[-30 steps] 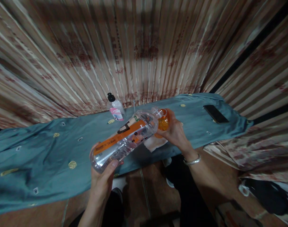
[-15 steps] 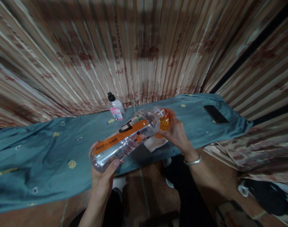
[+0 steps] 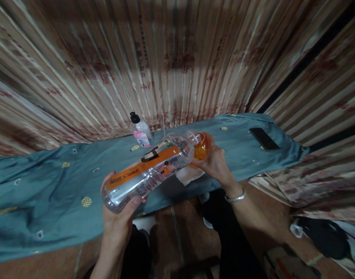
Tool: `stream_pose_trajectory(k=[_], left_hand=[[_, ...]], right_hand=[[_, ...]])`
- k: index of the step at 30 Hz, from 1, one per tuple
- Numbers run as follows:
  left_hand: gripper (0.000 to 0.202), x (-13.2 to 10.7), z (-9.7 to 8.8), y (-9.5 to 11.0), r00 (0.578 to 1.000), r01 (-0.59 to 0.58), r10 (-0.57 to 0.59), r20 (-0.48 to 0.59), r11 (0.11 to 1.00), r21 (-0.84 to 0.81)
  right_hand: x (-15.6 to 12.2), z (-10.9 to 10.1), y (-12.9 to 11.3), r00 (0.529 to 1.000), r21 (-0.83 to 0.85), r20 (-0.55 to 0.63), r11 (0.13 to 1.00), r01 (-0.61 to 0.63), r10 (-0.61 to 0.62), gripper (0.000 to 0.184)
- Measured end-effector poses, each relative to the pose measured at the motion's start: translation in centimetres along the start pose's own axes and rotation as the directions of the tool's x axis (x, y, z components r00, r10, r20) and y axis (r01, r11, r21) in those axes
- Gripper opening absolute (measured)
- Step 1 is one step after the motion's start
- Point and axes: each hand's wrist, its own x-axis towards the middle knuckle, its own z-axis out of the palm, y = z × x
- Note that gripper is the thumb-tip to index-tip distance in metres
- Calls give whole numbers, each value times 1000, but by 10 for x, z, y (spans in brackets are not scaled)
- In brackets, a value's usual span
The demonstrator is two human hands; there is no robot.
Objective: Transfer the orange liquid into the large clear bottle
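My left hand (image 3: 119,213) grips the base of a large clear plastic bottle (image 3: 148,170) with an orange label. The bottle is tipped almost flat, its neck pointing right. Its mouth meets a small orange glass (image 3: 201,146) that my right hand (image 3: 215,161) holds wrapped in its fingers above the table. A silver bangle sits on my right wrist. Under the glass lies a pale cloth (image 3: 186,176) on the blue tablecloth (image 3: 49,186).
A small pump bottle (image 3: 140,131) with a black top and pink label stands at the back by the striped curtain. A dark phone (image 3: 264,138) lies on the right end of the table. Brown floor and dark things lie below at the right.
The bottle's base and my left hand have shifted slightly left and down. The bottle's neck stays at the orange glass. The view has moved a little.
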Motion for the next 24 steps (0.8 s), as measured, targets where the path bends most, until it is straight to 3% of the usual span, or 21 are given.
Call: stream_pose_trajectory(k=[11,24], left_hand=[[83,3,-10,1,1000,-20,20,4,999,25],[84,2,-10,5,1000,-22,22,16,1000,13]], right_hand=[[-1,3,1,998,15,1,998,57,-57,81],[1,0,3,996,-45,7,995,86,-86,80]])
